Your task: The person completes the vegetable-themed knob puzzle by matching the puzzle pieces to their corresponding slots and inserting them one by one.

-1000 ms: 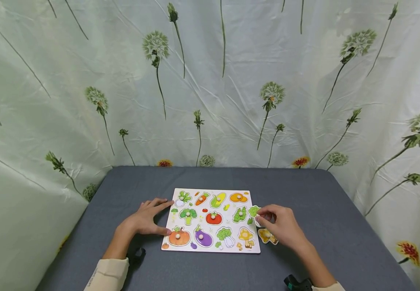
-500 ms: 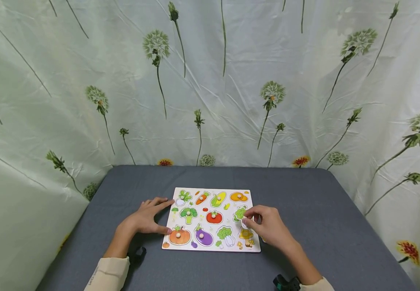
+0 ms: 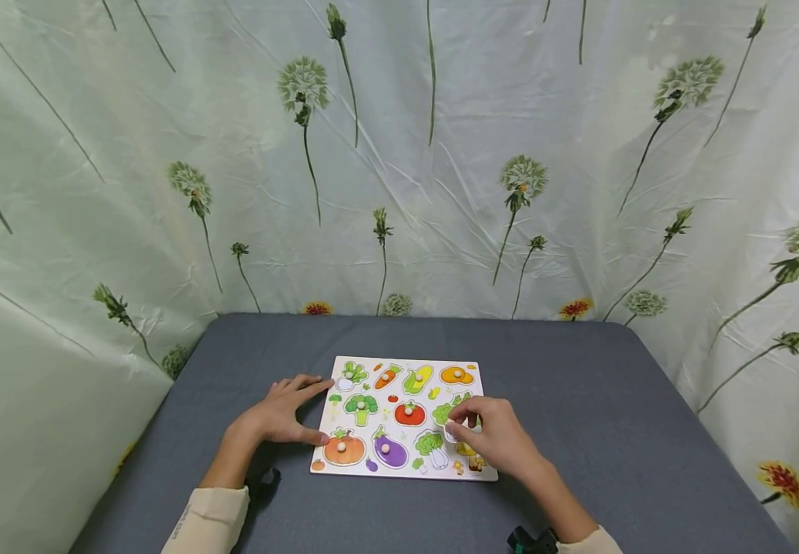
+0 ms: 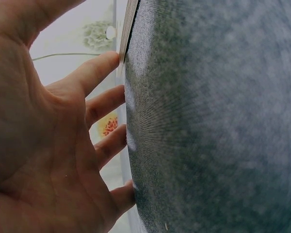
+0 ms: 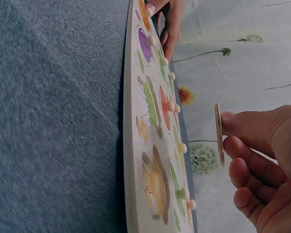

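Note:
My right hand (image 3: 493,432) pinches a bok choy puzzle piece (image 3: 442,415) over the right part of the white vegetable puzzle board (image 3: 379,471). In the right wrist view the thin piece (image 5: 219,136) is seen edge-on, raised off the board. Spread along the board's left edge, my left hand (image 3: 282,414) has its thumb by the pumpkin piece (image 3: 344,449) and a fingertip at the upper left. Two recesses without knobs lie along the near row, a bok choy one (image 3: 431,449) and a mushroom one (image 5: 155,187), the latter partly behind my right hand in the head view.
Knobbed pieces sit in the board, among them the eggplant (image 3: 390,451), tomato (image 3: 409,414), broccoli (image 3: 361,408), carrot (image 3: 387,377) and corn (image 3: 417,379). A grey cloth (image 3: 268,346) covers the table. Behind it hangs a dandelion-patterned curtain (image 3: 441,231).
My right hand has carried the bok choy piece leftward from beside the board to over it. The mushroom piece on the table is now hidden behind that hand. My left hand stays put.

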`<state>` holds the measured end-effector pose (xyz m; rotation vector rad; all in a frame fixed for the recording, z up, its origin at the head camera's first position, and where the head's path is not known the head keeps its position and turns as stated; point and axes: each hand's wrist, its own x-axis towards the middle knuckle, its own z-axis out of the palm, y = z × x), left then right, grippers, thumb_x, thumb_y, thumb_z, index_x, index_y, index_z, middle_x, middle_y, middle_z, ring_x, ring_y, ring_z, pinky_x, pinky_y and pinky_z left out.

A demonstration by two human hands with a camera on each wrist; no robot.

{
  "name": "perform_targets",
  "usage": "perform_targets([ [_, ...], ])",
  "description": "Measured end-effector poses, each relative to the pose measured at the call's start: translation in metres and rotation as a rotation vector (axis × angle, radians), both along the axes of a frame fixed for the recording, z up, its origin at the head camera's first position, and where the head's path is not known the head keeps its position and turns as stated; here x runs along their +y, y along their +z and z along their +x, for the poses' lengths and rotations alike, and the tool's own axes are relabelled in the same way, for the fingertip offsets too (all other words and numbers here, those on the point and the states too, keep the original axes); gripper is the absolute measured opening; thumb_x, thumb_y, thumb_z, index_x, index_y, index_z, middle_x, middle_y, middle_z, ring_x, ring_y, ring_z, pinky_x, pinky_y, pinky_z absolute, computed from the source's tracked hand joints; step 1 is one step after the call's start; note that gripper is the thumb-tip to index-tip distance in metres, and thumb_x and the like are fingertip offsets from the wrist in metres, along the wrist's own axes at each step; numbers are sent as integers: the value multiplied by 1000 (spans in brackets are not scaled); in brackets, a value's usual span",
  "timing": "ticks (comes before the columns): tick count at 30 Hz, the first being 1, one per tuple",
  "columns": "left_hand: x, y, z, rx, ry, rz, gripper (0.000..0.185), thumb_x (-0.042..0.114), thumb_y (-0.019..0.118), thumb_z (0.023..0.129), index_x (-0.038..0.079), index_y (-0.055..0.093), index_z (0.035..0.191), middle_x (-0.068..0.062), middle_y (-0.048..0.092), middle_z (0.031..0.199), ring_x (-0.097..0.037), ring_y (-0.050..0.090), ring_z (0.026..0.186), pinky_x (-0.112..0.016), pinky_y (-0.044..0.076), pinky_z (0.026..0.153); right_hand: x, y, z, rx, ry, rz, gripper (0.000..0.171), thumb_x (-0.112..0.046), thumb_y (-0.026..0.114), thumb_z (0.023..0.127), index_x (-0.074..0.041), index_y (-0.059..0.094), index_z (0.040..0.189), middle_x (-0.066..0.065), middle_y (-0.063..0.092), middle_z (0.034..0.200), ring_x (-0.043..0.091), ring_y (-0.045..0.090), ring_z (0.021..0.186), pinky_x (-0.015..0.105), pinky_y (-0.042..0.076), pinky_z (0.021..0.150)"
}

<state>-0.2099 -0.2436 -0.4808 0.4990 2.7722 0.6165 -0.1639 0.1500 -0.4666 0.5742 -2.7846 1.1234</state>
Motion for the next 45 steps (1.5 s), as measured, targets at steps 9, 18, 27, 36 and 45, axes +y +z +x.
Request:
perform_targets([
  [9,0,2,2,-3,1,0,108,58,86,69,20,41,159,-17,39,159,-49,32,146,-77,12,117,-10,-9,1,-3,44,-39,7,-15,84,87,-19,80,91,-13,71,84,1,54,70,20,45,58],
  [18,0,-1,-1,-5,6,0,107,58,87,70,21,41,160,-16,39,160,-49,31,147,-76,11,118,-17,-15,0,10,60,-46,8,-14,83,87,-20,80,90,-13,71,83,0,55,70,20,46,58],
  [27,-2,-6,-3,3,2,14,107,59,86,70,21,41,159,-17,39,159,-49,31,146,-77,10,118,-23,-19,1,-6,92,-47,7,-13,83,87,-18,80,90,-14,66,77,1,54,69,19,45,59],
  [36,-2,-4,-4,-8,10,5,107,58,87,70,22,41,160,-14,39,160,-47,31,146,-76,10,119,-30,-25,1,-21,100,-49,6,-12,83,86,-17,79,87,-13,65,74,-1,53,65,18,46,58],
  [45,-2,-4,-3,-7,10,8,106,57,86,70,22,42,159,-14,40,159,-47,32,146,-76,11,119,-29,-25,2,-62,134,16,5,-13,82,85,-15,77,85,-13,60,70,-3,48,60,18,42,54],
])
